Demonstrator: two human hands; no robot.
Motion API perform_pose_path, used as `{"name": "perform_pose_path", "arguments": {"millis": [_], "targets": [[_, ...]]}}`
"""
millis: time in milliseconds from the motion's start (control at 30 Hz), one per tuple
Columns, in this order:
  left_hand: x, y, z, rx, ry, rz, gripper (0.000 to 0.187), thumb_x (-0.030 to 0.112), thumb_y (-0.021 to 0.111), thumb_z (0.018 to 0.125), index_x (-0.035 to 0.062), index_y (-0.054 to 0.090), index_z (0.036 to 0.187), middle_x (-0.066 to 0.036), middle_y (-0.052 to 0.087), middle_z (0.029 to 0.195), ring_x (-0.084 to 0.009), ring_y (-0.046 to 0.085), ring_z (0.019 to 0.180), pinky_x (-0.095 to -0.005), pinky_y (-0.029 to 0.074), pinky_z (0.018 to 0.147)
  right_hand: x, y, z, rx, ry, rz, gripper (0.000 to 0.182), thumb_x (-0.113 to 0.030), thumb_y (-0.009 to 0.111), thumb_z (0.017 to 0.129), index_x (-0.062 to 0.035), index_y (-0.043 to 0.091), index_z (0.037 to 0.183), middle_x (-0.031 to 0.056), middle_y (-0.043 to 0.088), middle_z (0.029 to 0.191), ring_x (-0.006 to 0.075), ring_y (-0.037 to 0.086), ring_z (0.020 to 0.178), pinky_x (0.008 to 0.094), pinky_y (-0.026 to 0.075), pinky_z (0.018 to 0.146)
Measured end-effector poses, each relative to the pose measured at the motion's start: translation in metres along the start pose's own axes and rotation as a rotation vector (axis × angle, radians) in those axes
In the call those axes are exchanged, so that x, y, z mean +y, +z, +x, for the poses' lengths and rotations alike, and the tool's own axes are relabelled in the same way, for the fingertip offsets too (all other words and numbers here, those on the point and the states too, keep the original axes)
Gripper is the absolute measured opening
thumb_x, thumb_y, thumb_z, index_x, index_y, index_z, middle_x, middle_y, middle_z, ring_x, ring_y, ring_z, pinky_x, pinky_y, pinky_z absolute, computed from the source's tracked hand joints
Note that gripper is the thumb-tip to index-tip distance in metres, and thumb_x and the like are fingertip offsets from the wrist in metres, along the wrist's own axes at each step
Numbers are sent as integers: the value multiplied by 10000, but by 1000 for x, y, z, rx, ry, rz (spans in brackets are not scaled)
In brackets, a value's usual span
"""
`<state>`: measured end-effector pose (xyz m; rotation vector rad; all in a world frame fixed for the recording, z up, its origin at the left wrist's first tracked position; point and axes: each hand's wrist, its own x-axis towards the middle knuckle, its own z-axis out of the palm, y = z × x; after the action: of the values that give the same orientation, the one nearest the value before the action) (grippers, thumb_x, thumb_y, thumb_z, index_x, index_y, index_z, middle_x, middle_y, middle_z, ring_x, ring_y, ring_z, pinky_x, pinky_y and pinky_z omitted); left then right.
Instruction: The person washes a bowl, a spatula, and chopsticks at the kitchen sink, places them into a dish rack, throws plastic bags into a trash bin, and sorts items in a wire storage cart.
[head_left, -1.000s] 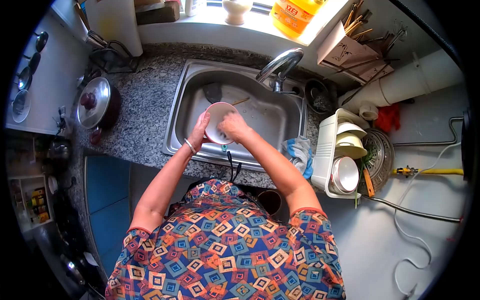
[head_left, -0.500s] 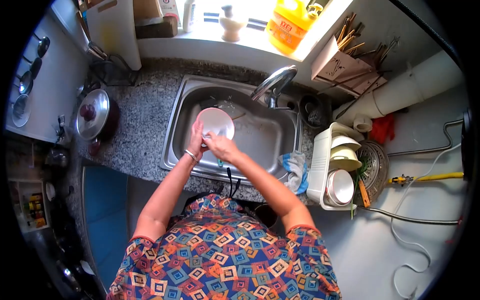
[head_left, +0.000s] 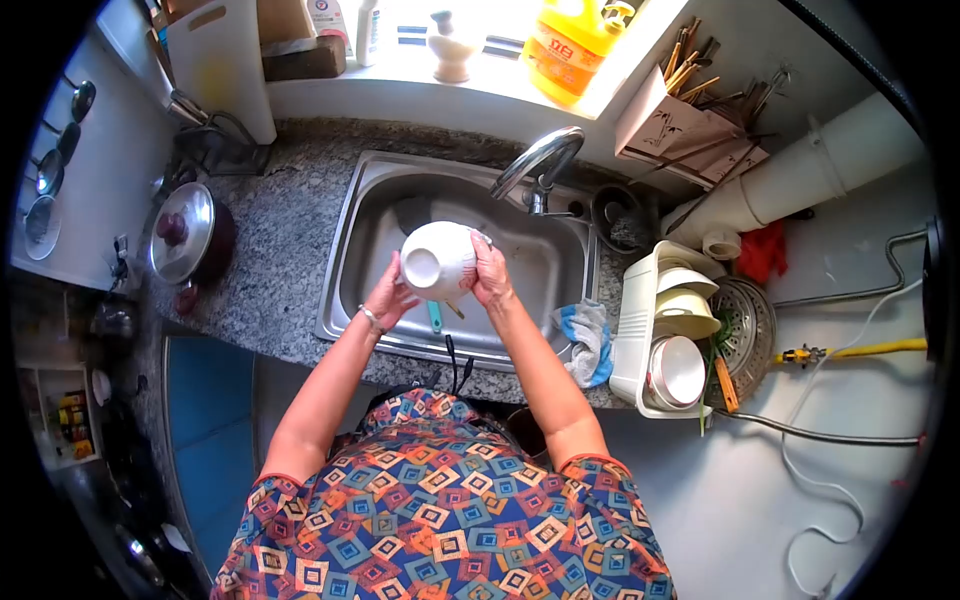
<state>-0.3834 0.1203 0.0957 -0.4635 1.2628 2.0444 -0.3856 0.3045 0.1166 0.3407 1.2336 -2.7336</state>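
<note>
A white bowl [head_left: 440, 258] is turned over above the sink, its round foot facing up towards me. My right hand [head_left: 488, 272] is closed on the bowl's right side, with something pale, perhaps a cloth, showing near the fingertips. On the other side, my left hand [head_left: 387, 297] holds the bowl's left edge with its fingers partly spread and partly hidden. Below the bowl, a teal handle [head_left: 435, 317] lies at the front of the steel sink [head_left: 540, 300], beside a thin brownish piece.
The faucet [head_left: 548, 165] arches over the sink's back edge. To the right stand a blue-and-white cloth [head_left: 588, 345] and a white dish rack [head_left: 630, 355] with several bowls. A lidded pot [head_left: 185, 235] sits left; a yellow jug [head_left: 572, 50] stands on the sill.
The bowl has been turned from its inside facing up to its foot facing up. My right hand has moved from inside the bowl to its right side. My left hand has shifted slightly.
</note>
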Motion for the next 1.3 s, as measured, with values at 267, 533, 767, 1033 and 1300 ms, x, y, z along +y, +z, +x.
{"name": "perform_pose_path", "arguments": {"millis": [267,533,767,1033,1300], "targets": [[13,31,-18,-420,213,-407,485,320,551,793,89,405,1194,-59,484,1163,-192,449,1084,-380,334,945,22,-50,29,328,-286,-691,250,-257,449,857,-68,533,998,93,595,904,207,557,837,315,428,728],[6,22,4,-219,329,-32,347,193,536,822,51,452,1127,-39,549,1043,-146,532,943,-306,428,828,-4,31,-47,112,-835,-1159,292,-224,501,819,-92,510,1080,124,514,1060,262,490,978,348,379,838],[13,39,-21,-396,304,358,342,180,537,826,48,458,1131,-17,536,1041,-110,492,961,-280,373,866,-36,30,7,-35,-150,-1024,356,-347,376,855,-134,544,1086,140,552,1041,249,570,862,353,441,768],[-8,45,-19,-310,305,-507,358,182,475,852,76,394,1184,-57,503,1129,-178,479,1047,-351,367,930,38,-14,-7,190,-99,-41,504,-412,258,895,-40,397,1205,124,466,1165,249,464,1059,350,365,901],[-8,38,17,-276,161,-654,300,164,347,900,113,395,1192,-45,492,1132,-169,489,1022,-316,384,913,7,31,-21,16,-1004,-1499,387,-138,555,736,-126,514,1121,144,434,1189,315,382,1137,411,249,978]]}}
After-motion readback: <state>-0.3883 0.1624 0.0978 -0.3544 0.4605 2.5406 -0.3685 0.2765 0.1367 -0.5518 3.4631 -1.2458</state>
